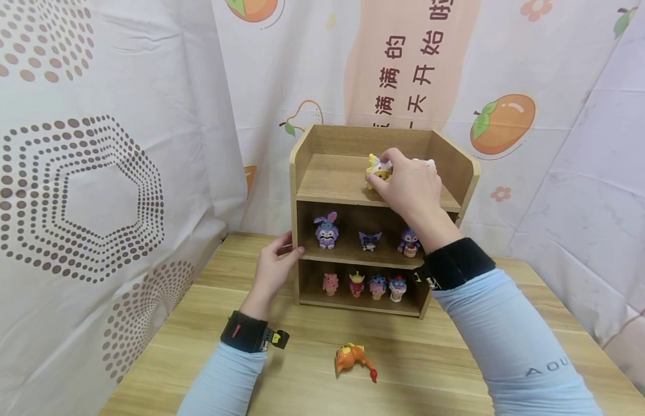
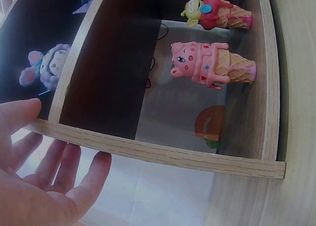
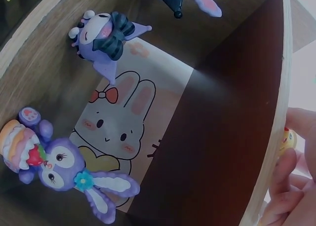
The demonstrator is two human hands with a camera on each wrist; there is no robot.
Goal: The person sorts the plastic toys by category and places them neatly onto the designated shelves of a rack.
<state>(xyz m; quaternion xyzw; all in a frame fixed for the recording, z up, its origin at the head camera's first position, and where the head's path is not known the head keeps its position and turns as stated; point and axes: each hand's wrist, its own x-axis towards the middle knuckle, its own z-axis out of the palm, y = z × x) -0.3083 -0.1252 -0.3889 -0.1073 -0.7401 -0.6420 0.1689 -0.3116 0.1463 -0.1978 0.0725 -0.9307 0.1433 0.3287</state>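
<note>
A small yellow figurine with a white hood [image 1: 378,169] is pinched between the thumb and fingers of my right hand [image 1: 413,185], over the top shelf board. Part of something white [image 1: 429,163] shows behind that hand; the rest is hidden. My left hand [image 1: 274,266] grips the left side panel of the wooden display shelf [image 1: 295,190]. In the left wrist view, its thumb is at the panel's front edge and its fingers lie along the outer face. An orange figurine with a red-tipped tail [image 1: 351,358] lies on the table before the shelf.
The middle tier holds a purple rabbit figurine [image 1: 326,234], a purple figurine with a dark bow [image 1: 370,240] and another purple rabbit [image 3: 64,164]. Below stand several cone-based figurines, including a pink one [image 2: 202,65]. The wooden table [image 1: 223,277] meets patterned curtains [image 1: 197,115].
</note>
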